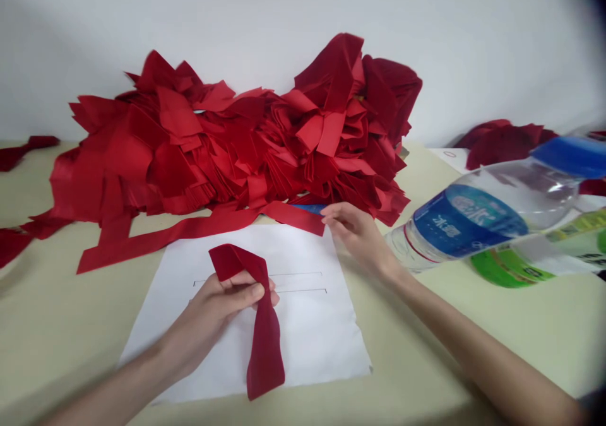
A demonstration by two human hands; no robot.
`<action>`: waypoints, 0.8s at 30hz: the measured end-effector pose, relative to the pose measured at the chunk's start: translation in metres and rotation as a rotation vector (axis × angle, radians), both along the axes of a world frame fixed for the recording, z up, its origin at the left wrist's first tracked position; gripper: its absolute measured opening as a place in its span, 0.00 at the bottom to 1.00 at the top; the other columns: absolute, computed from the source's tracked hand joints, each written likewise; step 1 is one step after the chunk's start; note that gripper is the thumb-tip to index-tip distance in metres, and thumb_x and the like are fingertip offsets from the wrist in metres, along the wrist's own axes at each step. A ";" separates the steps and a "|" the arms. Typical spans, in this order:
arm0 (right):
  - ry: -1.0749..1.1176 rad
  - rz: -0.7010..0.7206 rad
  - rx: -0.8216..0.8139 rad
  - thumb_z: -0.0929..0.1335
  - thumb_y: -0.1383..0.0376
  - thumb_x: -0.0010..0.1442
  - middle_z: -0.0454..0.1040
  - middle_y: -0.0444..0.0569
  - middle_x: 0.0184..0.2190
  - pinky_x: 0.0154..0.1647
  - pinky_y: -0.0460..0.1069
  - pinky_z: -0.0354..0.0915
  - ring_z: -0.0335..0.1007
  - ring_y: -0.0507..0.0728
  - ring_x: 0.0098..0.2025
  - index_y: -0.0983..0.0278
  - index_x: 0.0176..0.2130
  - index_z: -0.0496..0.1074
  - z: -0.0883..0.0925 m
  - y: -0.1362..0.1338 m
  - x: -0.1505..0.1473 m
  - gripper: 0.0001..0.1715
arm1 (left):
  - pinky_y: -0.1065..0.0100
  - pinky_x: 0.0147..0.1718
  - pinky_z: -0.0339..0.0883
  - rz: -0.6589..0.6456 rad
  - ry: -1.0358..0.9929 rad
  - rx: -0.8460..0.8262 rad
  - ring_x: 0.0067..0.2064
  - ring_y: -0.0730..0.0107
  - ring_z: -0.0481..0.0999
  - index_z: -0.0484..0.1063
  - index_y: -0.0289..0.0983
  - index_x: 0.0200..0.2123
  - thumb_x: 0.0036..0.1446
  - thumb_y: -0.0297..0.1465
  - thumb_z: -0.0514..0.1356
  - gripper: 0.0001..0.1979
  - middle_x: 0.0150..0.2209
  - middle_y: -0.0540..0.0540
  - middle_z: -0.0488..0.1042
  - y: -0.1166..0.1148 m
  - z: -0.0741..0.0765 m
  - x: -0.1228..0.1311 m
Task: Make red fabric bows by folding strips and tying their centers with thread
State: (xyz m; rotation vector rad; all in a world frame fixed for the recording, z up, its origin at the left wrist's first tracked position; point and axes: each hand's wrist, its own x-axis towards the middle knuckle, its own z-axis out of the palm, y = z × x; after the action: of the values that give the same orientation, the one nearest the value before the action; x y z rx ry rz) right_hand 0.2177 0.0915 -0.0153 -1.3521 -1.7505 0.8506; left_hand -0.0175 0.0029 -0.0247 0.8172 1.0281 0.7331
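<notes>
My left hand [237, 296] is closed on a dark red velvet ribbon [266, 356], pinched between thumb and fingers. One end of the ribbon bends over to the left; the other hangs down over a white paper sheet [326, 344] marked with ruled lines. Farther back, my right hand [357, 236] has its fingertips pinched at the right end of a long red ribbon [189, 227]. That ribbon stretches leftward across the sheet's far edge, in front of a big heap of red ribbons [246, 136].
A clear water bottle [468, 211] with a blue label and a green-labelled bottle [516, 265] are at the right. Darker red ribbons [504, 139] lie behind them. A blue object [310, 209] peeks out beside the heap. The pale wall [246, 22] stands behind.
</notes>
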 end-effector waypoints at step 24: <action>-0.636 0.043 0.154 0.68 0.58 0.57 0.65 0.43 0.25 0.24 0.47 0.52 0.60 0.53 0.23 0.62 0.39 0.56 0.030 0.022 -0.009 0.18 | 0.70 0.47 0.60 0.080 -0.128 -0.019 0.47 0.67 0.69 0.75 0.36 0.27 0.58 0.31 0.58 0.09 0.34 0.46 0.75 0.003 -0.002 -0.003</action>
State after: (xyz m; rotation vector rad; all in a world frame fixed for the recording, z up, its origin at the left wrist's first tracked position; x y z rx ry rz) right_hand 0.2085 0.1132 0.0142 -1.5902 -2.2708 0.2997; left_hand -0.0201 0.0058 -0.0267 0.7071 0.9547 0.8322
